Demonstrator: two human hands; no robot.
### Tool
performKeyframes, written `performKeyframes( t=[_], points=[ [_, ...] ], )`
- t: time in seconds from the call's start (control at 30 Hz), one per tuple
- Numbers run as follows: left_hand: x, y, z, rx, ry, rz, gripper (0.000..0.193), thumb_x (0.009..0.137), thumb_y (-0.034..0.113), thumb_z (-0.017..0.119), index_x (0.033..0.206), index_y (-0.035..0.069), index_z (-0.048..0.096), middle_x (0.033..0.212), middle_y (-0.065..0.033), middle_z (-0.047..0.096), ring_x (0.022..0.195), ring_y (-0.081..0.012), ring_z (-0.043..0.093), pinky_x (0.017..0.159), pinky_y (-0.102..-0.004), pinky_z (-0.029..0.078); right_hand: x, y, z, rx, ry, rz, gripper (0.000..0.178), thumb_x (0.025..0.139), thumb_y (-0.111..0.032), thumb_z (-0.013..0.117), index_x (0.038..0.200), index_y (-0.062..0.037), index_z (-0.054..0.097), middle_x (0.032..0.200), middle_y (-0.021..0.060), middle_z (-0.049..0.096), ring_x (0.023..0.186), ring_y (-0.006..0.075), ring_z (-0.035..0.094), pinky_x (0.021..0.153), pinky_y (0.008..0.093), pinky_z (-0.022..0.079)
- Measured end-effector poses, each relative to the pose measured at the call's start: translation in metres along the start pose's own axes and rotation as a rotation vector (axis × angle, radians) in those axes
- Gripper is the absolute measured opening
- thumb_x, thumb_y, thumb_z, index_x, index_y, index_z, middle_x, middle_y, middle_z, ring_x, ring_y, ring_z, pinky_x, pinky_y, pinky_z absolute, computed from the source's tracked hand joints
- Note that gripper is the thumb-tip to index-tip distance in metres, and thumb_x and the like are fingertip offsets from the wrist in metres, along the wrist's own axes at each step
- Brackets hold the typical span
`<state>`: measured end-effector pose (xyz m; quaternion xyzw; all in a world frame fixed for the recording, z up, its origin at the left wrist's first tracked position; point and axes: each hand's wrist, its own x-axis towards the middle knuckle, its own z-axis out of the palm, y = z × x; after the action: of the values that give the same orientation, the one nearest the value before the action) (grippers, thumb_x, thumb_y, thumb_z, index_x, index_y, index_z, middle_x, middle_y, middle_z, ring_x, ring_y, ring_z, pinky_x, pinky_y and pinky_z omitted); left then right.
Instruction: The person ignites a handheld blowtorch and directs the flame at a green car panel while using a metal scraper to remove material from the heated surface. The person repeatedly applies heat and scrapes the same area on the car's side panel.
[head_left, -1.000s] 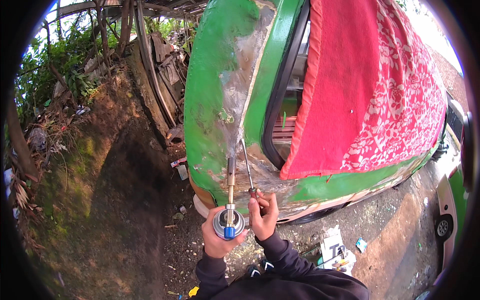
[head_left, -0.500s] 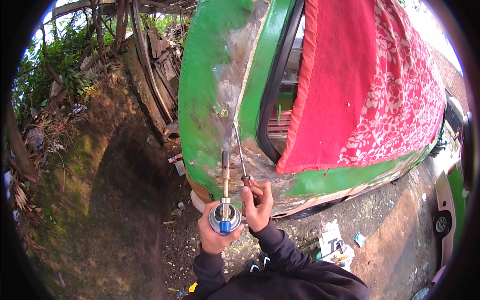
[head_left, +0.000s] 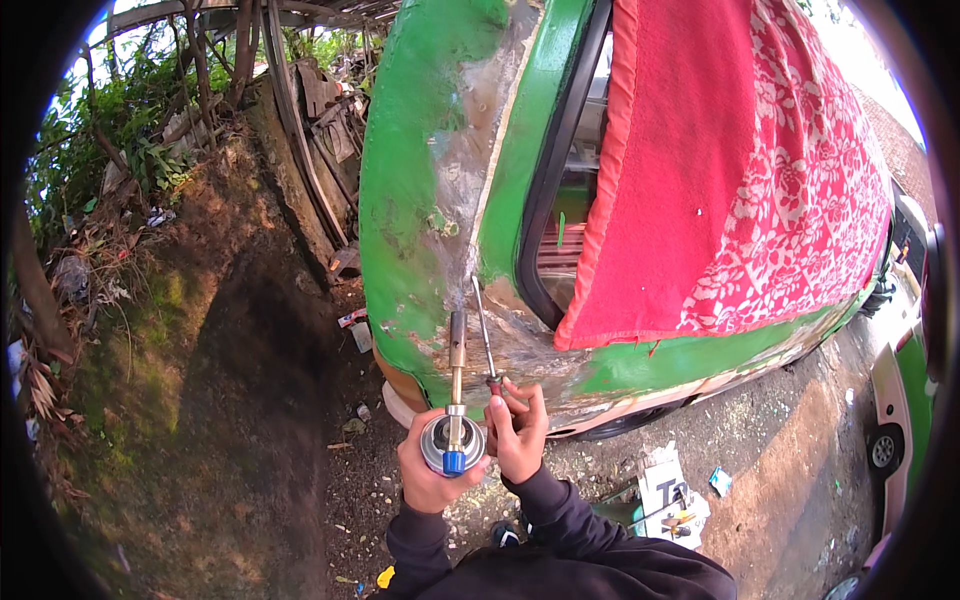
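My left hand [head_left: 432, 484] is wrapped round the canister of a gas blowtorch [head_left: 457, 385], which has a blue knob and a metal nozzle aimed at the car body. No flame can be made out. In my right hand [head_left: 519, 436] is a screwdriver [head_left: 486, 330] with a dark red handle, pinched in the fingers. Its tip meets the seam beside a scraped strip [head_left: 470, 190] on the green car [head_left: 400, 200]. Along that strip the paint is gone, and grey and brownish patches show.
A red cloth with white flowers [head_left: 700, 180] hangs over the window. Papers and a tool [head_left: 672, 500] lie on the ground at right, near a blue packet [head_left: 720, 480]. Another green car [head_left: 895, 430] stands far right. Wood scraps [head_left: 320, 140] and plants line the left bank.
The screwdriver and my right hand have moved down a little, so its tip sits lower on the seam. The blowtorch nozzle has also shifted slightly down and right.
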<state>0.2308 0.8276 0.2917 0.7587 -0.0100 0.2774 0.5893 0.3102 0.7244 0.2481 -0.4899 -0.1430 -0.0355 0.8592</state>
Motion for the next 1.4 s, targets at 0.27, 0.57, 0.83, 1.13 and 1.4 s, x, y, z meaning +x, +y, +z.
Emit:
performKeyframes(
  t=[0.27,0.57,0.83,1.13,1.4],
  points=[
    [-0.005,0.005,-0.005,-0.013,0.011,0.028,0.066,0.067,0.012,0.086,0.121,-0.002,0.053,0.093,-0.0082,0.070,0.086,-0.0136,0.068,0.080,-0.0299,0.055,-0.001,-0.002,0.009,0.026,-0.027,0.005,0.020,0.104,-0.010,0.054,0.116,-0.0114,0.039,0.073,0.0039,0.053,0.046,0.0033,0.036,0.038,0.0213,0.026],
    [-0.008,0.005,-0.009,-0.005,0.006,0.029,0.065,0.067,0.012,0.086,0.121,-0.003,0.053,0.093,-0.0086,0.071,0.085,-0.0137,0.068,0.080,-0.0300,0.055,0.009,-0.008,0.012,0.021,-0.011,0.002,0.020,0.103,-0.010,0.056,0.115,-0.0089,0.040,0.072,0.0027,0.054,0.047,0.0029,0.038,0.038,0.0211,0.028],
    [-0.011,0.001,-0.012,-0.031,-0.005,0.017,0.066,0.066,0.012,0.087,0.121,-0.002,0.053,0.093,-0.0089,0.071,0.086,-0.0141,0.069,0.080,-0.0301,0.055,0.011,-0.005,0.017,-0.078,0.015,-0.095,0.020,0.102,-0.008,0.056,0.115,-0.0069,0.041,0.072,0.0018,0.056,0.048,0.0022,0.039,0.039,0.0210,0.029],
    [-0.011,0.005,-0.016,-0.020,-0.025,0.020,0.065,0.066,0.013,0.088,0.119,-0.002,0.054,0.093,-0.0084,0.071,0.086,-0.0138,0.069,0.080,-0.0303,0.055,0.013,-0.015,0.020,-0.087,0.062,-0.046,0.018,0.101,-0.006,0.059,0.114,-0.0012,0.048,0.078,0.0022,0.062,0.066,0.0019,0.049,0.055,0.0196,0.039],
    [-0.013,0.005,-0.021,-0.011,-0.032,0.021,0.065,0.066,0.014,0.087,0.119,-0.001,0.054,0.091,-0.0073,0.070,0.084,-0.0130,0.068,0.078,-0.0303,0.055,0.022,-0.025,0.029,-0.157,0.090,-0.136,0.013,0.098,-0.002,0.061,0.106,0.0002,0.050,0.074,0.0032,0.061,0.066,0.0009,0.047,0.056,0.0195,0.035]
  ],
)
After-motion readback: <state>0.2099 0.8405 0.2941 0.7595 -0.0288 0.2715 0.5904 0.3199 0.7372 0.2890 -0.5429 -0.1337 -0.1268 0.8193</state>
